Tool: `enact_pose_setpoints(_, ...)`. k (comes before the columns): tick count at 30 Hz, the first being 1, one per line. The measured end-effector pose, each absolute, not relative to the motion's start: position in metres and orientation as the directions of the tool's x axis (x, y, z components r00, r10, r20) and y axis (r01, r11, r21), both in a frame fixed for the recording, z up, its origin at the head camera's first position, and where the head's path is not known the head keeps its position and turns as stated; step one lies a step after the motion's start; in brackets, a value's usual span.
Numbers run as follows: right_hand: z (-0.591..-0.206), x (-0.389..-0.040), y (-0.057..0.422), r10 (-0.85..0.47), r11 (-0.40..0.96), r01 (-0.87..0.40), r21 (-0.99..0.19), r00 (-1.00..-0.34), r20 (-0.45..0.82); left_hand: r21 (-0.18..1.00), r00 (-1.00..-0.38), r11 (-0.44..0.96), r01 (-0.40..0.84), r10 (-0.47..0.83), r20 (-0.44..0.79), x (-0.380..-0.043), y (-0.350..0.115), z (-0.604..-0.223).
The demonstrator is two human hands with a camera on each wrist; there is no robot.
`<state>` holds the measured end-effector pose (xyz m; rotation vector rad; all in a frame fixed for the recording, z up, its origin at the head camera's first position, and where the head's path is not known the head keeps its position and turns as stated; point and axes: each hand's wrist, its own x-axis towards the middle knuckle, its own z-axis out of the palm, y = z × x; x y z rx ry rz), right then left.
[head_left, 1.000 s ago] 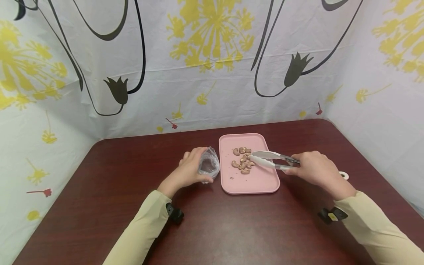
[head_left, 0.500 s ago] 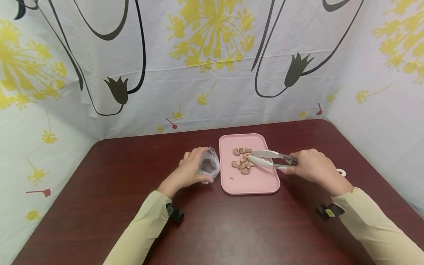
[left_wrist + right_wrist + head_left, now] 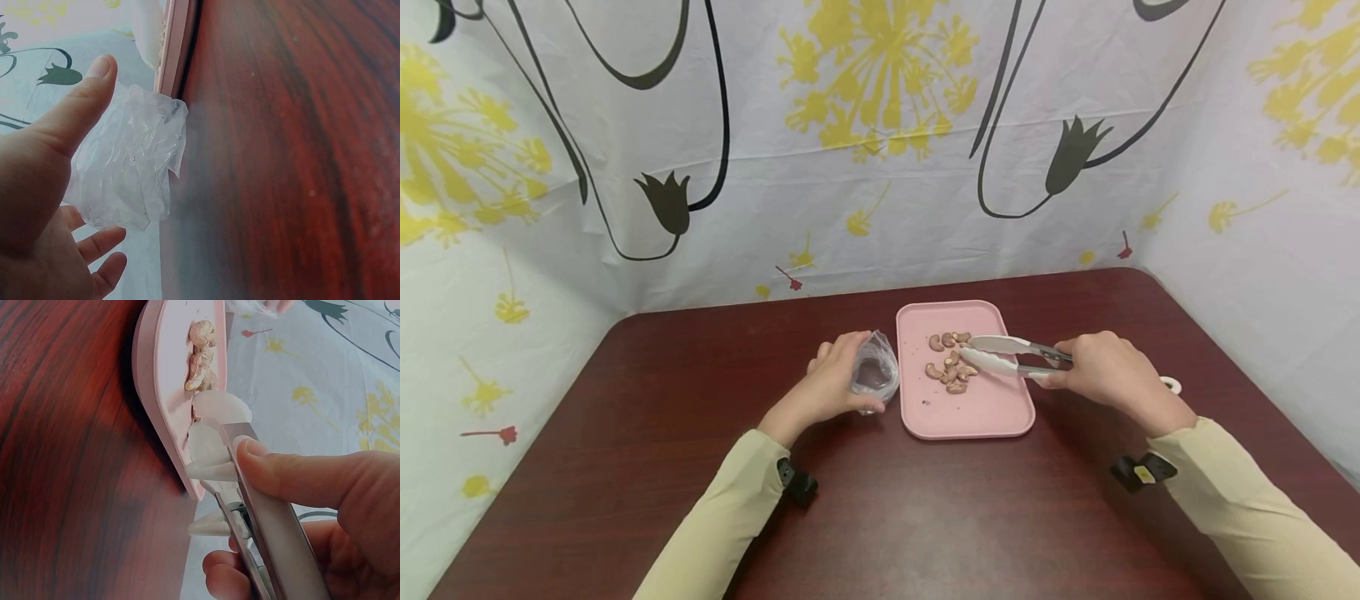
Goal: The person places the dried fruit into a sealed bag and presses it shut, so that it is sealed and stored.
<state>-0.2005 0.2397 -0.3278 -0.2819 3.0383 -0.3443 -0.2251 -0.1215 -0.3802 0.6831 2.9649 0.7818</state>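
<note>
On the table my left hand [image 3: 823, 383] holds a clear plastic bag [image 3: 874, 373], thumb on the near side and fingers round the far side. The bag's mouth gapes open, and no contents can be made out. Just right of it lies a pink tray [image 3: 970, 421] with several cashews [image 3: 953, 375] in its middle. My right hand [image 3: 1108, 375] grips metal tongs [image 3: 1000, 344] with white tips. Their arms are spread, and the tips reach the right side of the cashews. Whether a cashew is between the tips, I cannot tell. In the right wrist view, thumb and fingers press the tongs' [image 3: 275, 519] handles.
The dark red-brown table [image 3: 940, 517] extends around the tray. A white patterned cloth [image 3: 880, 208] hangs behind it and at both sides. Small dark crumbs [image 3: 926, 403] lie on the tray. The tongs' white ring end [image 3: 1171, 384] sticks out behind my right hand.
My right hand has moved slightly left and away from me, bringing the tongs' tips a little further left at the cashews. My left hand and the bag have stayed put.
</note>
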Motion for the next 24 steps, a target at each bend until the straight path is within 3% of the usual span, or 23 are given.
enact_pose_setpoints(24,-0.3222,-0.1975,0.2388,-0.189,0.955,-0.176,-0.238,-0.981,-0.036,0.438,-0.909,0.799,0.412,0.393,0.137,-0.2278,-0.1194,-0.3811)
